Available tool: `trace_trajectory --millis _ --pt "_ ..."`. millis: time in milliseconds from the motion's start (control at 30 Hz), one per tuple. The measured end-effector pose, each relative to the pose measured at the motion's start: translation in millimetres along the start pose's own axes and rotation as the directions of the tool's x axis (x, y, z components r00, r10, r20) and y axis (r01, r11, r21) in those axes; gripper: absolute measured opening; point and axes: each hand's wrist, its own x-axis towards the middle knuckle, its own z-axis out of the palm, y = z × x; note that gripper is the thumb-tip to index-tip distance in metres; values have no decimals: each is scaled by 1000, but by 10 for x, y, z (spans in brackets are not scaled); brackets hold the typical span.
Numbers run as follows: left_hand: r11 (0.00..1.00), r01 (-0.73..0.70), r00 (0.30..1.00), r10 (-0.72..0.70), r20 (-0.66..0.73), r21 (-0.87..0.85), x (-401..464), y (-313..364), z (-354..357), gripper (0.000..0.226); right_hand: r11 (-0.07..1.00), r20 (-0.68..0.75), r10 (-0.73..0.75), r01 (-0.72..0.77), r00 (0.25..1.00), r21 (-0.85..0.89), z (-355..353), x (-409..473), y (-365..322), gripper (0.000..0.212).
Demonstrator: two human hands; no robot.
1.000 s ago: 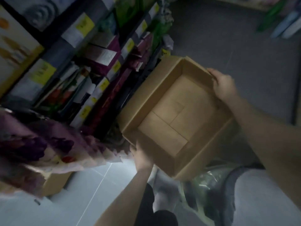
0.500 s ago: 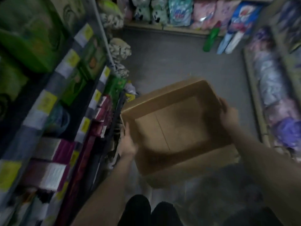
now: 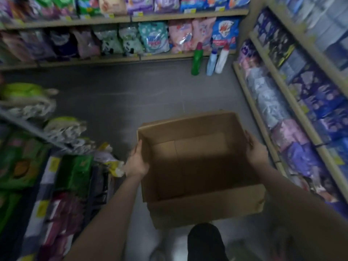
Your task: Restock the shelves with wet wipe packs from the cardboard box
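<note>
I carry an open brown cardboard box (image 3: 195,166) above the grey floor, and nothing shows inside it. My left hand (image 3: 136,162) grips its left wall, thumb over the rim. On the opposite side my right hand (image 3: 255,151) grips the right wall. Shelves on my left (image 3: 56,166) hold green, maroon and white packs, some of them blurred. I cannot tell which packs are wet wipes.
A shelf unit across the aisle (image 3: 120,59) carries bagged detergents. Three bottles (image 3: 209,59) stand on the floor by its right end. Shelving on the right (image 3: 293,113) is full of purple and blue packs. Grey floor (image 3: 122,98) lies ahead. My dark shoe (image 3: 206,242) is below the box.
The view has swung away from the left shelves toward the aisle's far end. The box has turned with me and stays held in both hands, now level in front of me.
</note>
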Motion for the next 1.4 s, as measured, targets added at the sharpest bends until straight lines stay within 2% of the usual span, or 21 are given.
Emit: trace_trajectory --millis 233,367,533,700,867,967,1067,1200,1300,1400 --pt "998 -50 995 47 88 34 1414 1440 254 93 998 7 53 -52 999 -24 -459 1642 344 55" --pt "996 -70 990 64 123 50 2161 2142 289 96 997 107 75 -75 991 -7 -788 2516 341 55" --pt "988 -141 984 132 119 66 3087 2872 328 90 994 97 112 -113 989 4 -896 3484 295 56" --pt "985 -170 978 171 115 -20 4345 3297 622 95 988 96 155 -152 983 -40 -745 4584 279 55" --pt "963 -261 945 268 188 -61 5614 3601 1153 91 961 86 267 -259 960 -92 -265 5692 496 51" --pt "954 -286 933 298 203 -87 6279 3737 1581 78 963 -10 222 -221 975 -157 165 6292 806 46" --pt "959 -275 931 285 228 -71 6965 3727 2184 72 943 31 304 -296 952 -155 670 6876 1140 48" --pt "969 -247 945 246 214 -24 7653 3520 3121 79 954 26 267 -260 963 -152 1482 7505 1744 49" --pt "969 -248 953 246 175 -11 7992 3367 3754 83 937 120 328 -306 937 -168 2043 7809 2156 51" --pt "969 -244 955 247 163 -40 8199 3231 4235 81 921 128 378 -360 917 -145 2512 7930 2437 50"
